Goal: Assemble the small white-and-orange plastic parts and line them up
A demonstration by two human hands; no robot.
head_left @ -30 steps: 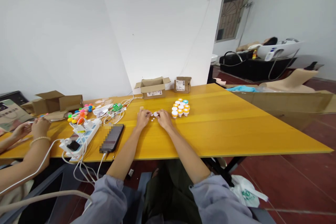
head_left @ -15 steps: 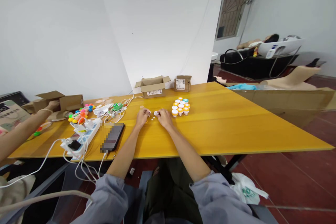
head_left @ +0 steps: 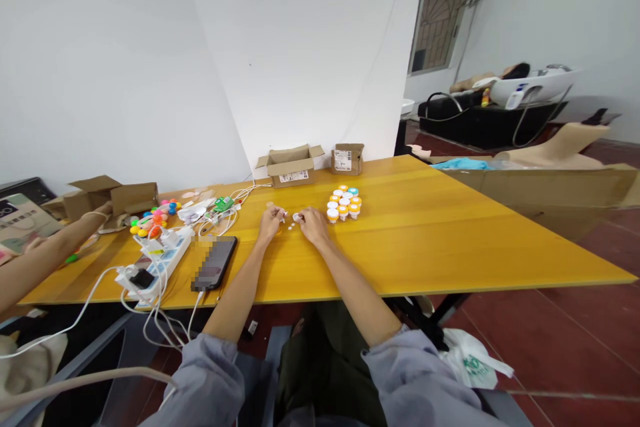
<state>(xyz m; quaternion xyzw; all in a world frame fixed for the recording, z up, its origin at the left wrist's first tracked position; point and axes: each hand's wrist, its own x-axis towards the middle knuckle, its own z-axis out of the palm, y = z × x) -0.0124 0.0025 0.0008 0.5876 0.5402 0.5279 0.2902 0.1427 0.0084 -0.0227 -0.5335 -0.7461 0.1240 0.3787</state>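
On table point(head_left: 450, 240): phone point(head_left: 219, 263) left | containers point(head_left: 343, 209) right | boxes point(head_left: 285, 172) behind

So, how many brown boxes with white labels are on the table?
2: a wide open one near the wall, and a smaller one to its right. The brown box at far left shows no label, but one could be hidden.

A phone point(head_left: 217, 265) and a power strip point(head_left: 175, 255) lie at my 10 o'clock.
Past the strip I have bright coloured balls point(head_left: 157, 219), also toward 10. An open cardboard box point(head_left: 290, 175) stands at my 12 by the white wall point(head_left: 310, 67), a smaller box point(head_left: 349, 161) just right of it toward 1. Farther off at 1 is a barred window point(head_left: 439, 23). At 2 I see a wash basin point(head_left: 537, 89) with a bottle point(head_left: 515, 98) beside it, and at 3, low down, a plastic bag point(head_left: 469, 359).
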